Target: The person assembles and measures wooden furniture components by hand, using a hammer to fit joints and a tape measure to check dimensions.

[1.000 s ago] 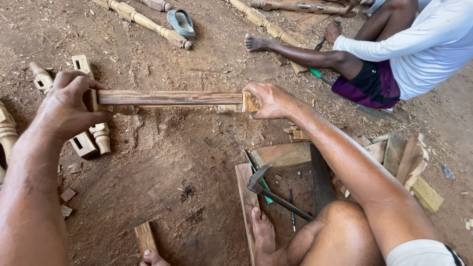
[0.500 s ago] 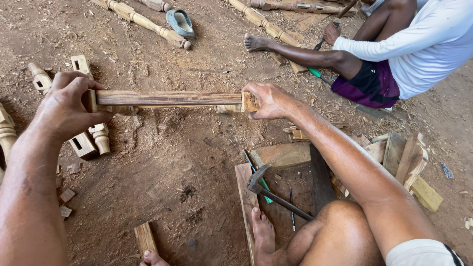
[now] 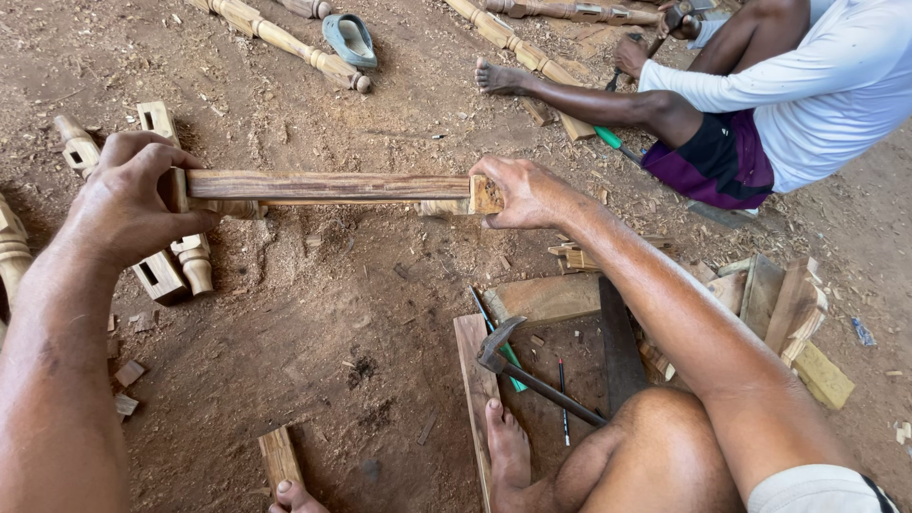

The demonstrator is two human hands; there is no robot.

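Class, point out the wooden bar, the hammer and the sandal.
wooden bar (image 3: 328,184), head view, middle of its length.
hammer (image 3: 496,351), head view, metal head.
sandal (image 3: 350,40), head view, its sole.

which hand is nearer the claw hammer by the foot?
Right. The right hand grips the long wooden bar's end, up-screen of the dark claw hammer. The left hand holds the bar's far end, well off to the left.

co-worker (image 3: 807,85) cut off, stick (image 3: 328,185) ends hand-covered
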